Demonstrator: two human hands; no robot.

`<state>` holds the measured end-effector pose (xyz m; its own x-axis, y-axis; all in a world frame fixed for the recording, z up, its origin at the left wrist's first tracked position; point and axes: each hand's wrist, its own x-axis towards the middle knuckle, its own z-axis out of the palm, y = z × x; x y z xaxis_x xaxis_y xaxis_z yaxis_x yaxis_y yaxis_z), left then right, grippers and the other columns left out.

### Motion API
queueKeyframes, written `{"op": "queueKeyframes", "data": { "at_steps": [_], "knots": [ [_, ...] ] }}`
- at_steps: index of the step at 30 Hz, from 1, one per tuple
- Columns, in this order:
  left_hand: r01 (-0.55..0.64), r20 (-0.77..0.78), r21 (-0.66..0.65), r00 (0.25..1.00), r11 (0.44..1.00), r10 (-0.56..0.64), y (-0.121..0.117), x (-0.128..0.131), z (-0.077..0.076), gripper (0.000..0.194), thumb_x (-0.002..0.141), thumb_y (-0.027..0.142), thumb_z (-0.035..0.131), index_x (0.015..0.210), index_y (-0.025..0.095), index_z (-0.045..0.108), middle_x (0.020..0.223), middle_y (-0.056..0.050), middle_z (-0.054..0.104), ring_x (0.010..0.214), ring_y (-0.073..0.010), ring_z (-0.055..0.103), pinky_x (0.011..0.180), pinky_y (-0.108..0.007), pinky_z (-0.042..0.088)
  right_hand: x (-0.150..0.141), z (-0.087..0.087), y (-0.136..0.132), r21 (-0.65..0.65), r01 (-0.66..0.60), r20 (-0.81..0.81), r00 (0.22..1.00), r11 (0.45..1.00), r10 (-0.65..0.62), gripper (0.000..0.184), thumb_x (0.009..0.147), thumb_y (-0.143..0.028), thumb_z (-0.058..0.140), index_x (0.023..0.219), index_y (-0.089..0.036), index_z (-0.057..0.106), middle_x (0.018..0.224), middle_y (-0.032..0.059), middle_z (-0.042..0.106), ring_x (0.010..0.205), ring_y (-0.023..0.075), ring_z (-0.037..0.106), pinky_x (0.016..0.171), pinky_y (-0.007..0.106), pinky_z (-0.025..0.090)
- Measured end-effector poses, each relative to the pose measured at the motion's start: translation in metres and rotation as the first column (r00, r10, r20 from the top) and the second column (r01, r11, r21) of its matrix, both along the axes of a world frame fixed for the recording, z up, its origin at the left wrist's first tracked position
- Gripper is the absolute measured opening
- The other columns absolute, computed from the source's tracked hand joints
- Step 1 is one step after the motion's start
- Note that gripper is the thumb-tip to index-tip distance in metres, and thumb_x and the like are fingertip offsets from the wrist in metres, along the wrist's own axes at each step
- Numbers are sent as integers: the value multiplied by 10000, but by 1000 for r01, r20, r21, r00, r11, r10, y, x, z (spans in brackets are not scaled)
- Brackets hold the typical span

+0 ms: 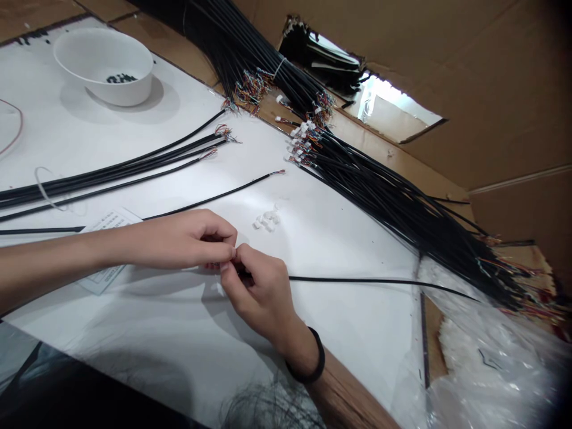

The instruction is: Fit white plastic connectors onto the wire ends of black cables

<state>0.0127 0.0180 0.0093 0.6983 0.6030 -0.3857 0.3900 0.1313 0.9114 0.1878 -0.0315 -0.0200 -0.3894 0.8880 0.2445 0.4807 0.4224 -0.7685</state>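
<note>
A thin black cable (357,279) runs in from the right across the white table and into my right hand (263,292), whose fingers are closed around its end. My left hand (196,238) meets it fingertip to fingertip in a pinch; what lies between those fingers is mostly hidden. Just beyond the hands is a small group of white connectors (267,220). Another black cable (214,192), its coloured wires bared at the tip, lies behind my left hand. Under my left forearm a printed paper (100,281) is partly covered.
Several black cables (134,167) lie at the left, near a white bowl (134,95) holding small black pieces. A big cable bundle with white connectors (379,190) stretches along the right edge. Clear plastic bags (504,369) bulge at lower right; cardboard (447,71) walls the back.
</note>
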Motion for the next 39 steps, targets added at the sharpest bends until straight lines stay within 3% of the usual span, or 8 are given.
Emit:
{"op": "queueKeyframes", "data": {
  "at_steps": [28, 34, 39],
  "knots": [
    [-4, 4, 19, 1000, 1000, 3, -1, 0, 0, 204, 835, 232, 486, 647, 158, 510, 624, 35, 508, 605, -104, 458, 570, -221, 352, 0, 0, 0, -1, -2, 10, 1000, 1000, 2, 221, 850, -226, 499, 645, -210, 417, 536, -59, 461, 453, 74, 358, 464, 211, 284],
    [11, -51, 115, 999, 993, -5, -5, 0, 1, 231, 854, 259, 468, 642, 168, 485, 616, 33, 461, 594, -110, 408, 532, -233, 316, 1, -1, 0, 1, -9, 20, 1000, 1000, 9, 249, 850, -229, 507, 634, -215, 384, 536, -58, 456, 456, 76, 348, 463, 219, 273],
    [56, -133, 284, 991, 957, -19, -11, -2, 4, 242, 870, 242, 450, 640, 173, 471, 602, 32, 472, 562, -104, 413, 504, -241, 294, 1, 0, 0, 2, -38, 24, 999, 999, 38, 264, 855, -235, 523, 635, -219, 378, 549, -52, 477, 463, 83, 367, 473, 232, 273]
  ]
}}
